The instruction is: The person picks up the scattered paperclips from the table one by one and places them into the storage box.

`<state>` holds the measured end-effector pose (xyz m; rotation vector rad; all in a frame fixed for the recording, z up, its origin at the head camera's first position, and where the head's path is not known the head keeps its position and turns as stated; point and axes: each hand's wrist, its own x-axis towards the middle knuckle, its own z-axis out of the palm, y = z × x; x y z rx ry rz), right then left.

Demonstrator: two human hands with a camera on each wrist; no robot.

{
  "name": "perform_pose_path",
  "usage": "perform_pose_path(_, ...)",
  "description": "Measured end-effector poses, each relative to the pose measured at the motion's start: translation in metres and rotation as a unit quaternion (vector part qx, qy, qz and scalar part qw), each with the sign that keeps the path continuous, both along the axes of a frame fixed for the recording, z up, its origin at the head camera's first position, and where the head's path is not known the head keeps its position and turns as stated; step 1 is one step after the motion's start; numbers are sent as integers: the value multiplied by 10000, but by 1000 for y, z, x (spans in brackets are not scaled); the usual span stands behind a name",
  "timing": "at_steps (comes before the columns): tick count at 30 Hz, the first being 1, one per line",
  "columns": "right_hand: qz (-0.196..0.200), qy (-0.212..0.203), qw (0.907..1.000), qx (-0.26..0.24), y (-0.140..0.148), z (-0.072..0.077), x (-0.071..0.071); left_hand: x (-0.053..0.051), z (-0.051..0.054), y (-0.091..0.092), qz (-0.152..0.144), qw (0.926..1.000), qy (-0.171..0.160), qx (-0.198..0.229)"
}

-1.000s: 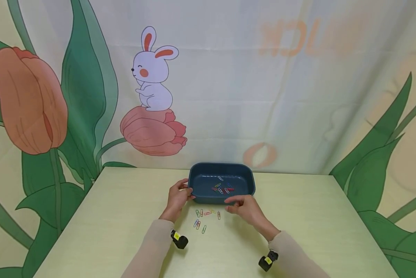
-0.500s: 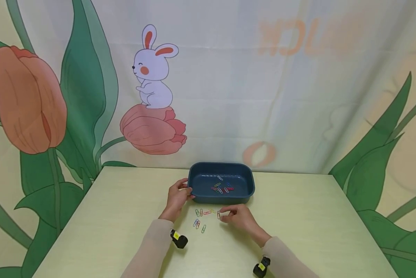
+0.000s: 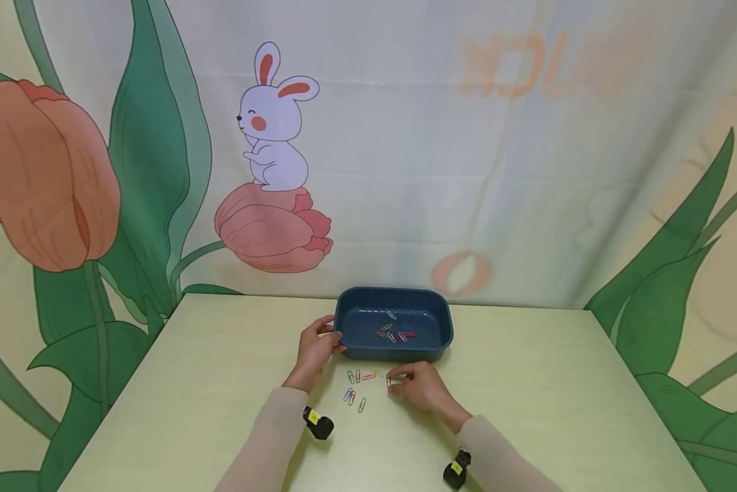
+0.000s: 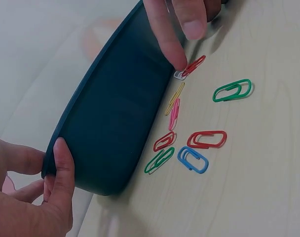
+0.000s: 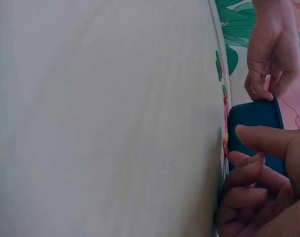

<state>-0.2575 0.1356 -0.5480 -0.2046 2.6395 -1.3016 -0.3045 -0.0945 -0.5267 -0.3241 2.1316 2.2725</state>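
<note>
My left hand (image 3: 315, 350) grips the left rim of a dark blue plastic tub (image 3: 393, 353), thumb outside, as the left wrist view shows. My right hand (image 3: 426, 388) is low over the table in front of the tub. Its index fingertip touches a red paper clip with a white end (image 4: 194, 65), while the thumb stands apart from it. Loose on the table lie a pink paper clip (image 4: 174, 114), a yellow one (image 4: 175, 98), a blue one (image 4: 193, 159), and red and green ones (image 4: 232, 91). Several more paper clips (image 3: 391, 337) lie inside the tub.
The pale table (image 3: 221, 396) runs back to a hanging cloth (image 3: 381, 171) printed with a rabbit and tulips. Close behind the tub is the table's far edge. A small black camera is strapped on each wrist.
My right hand has come from the tub's front rim down and left to the red paper clip on the table. The left hand has kept its hold on the tub.
</note>
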Motion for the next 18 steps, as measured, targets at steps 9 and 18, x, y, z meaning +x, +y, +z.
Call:
perform_pose_path(9, 227, 0, 9995, 201, -1, 7, -4, -1, 5, 3, 49, 10000, -77, -34)
perform_pose_path(18, 210, -57, 9994, 272, 2, 13, -4, -2, 10, 4, 67, 9998, -177, -28)
